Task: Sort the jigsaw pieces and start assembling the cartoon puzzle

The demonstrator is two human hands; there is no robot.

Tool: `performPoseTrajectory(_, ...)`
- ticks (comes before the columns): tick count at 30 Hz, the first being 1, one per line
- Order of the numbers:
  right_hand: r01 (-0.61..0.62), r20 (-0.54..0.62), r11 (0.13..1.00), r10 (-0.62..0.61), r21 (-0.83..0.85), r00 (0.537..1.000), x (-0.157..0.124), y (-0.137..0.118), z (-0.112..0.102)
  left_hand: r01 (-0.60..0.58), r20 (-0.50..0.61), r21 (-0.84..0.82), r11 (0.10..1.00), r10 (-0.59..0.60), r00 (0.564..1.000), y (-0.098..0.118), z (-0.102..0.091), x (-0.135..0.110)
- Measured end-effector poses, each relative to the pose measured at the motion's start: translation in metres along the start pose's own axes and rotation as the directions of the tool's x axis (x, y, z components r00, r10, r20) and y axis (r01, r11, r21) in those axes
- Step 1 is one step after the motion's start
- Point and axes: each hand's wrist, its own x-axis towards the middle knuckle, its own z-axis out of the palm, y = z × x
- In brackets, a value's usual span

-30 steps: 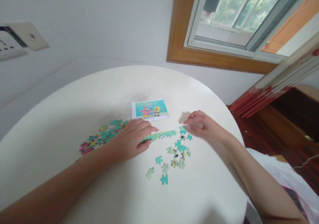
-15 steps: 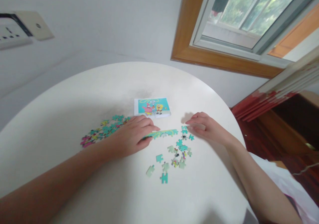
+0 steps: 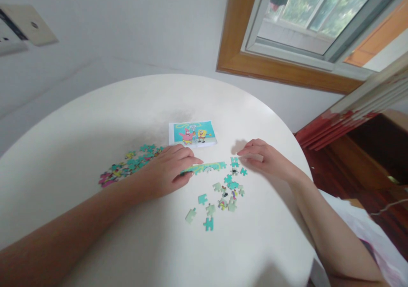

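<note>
A joined strip of jigsaw pieces (image 3: 210, 167), teal with a yellow-green pattern, lies flat on the white table. My left hand (image 3: 175, 168) rests over its left end, forefinger along the upper edge and thumb at the lower edge, holding it between them. My right hand (image 3: 263, 157) hovers low at the right, fingers bent, with thumb and forefinger apart. Its fingertips are beside teal jigsaw pieces (image 3: 235, 164); whether they touch is unclear. Loose pale-green and teal pieces (image 3: 210, 210) lie scattered nearer me. The hand covers the strip's left end.
Left of my left hand spreads a pile of mixed jigsaw pieces (image 3: 127, 166). Behind the strip lies a picture card (image 3: 193, 133) with cartoon figures. The round table (image 3: 153, 95) meets a wall below a wood-framed window (image 3: 242, 61); a red-and-white curtain (image 3: 331, 121) hangs at right.
The view has shifted slightly, so everything sits a little higher and further left. Both hands keep nearly the same places beside the strip and the loose pieces.
</note>
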Motion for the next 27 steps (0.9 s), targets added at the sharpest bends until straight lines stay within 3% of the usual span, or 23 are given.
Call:
performPoseTrajectory(8,-0.006,-0.001,1.0,0.006,-0.003,1.0,0.0,0.003,-0.003,0.012,0.032,-0.027,1.0,-0.011,0.999,0.0,-0.001,0.0)
performPoseTrajectory(16,-0.11,0.11,0.99,0.101,0.082,0.989,-0.003,-0.002,-0.011,0.006,0.026,-0.032,0.999,-0.005,1.0,0.0,-0.001,0.001)
performPoseTrajectory(21,-0.066,0.28,0.985,0.019,0.159,0.96,-0.005,-0.006,-0.018,0.006,0.029,-0.048,0.999,-0.004,1.0,0.0,-0.002,0.001)
performPoseTrajectory(27,-0.001,0.282,0.993,-0.032,0.115,0.959,-0.005,-0.003,-0.012,0.0,0.013,-0.045,0.999,0.001,1.0,-0.001,0.0,0.0)
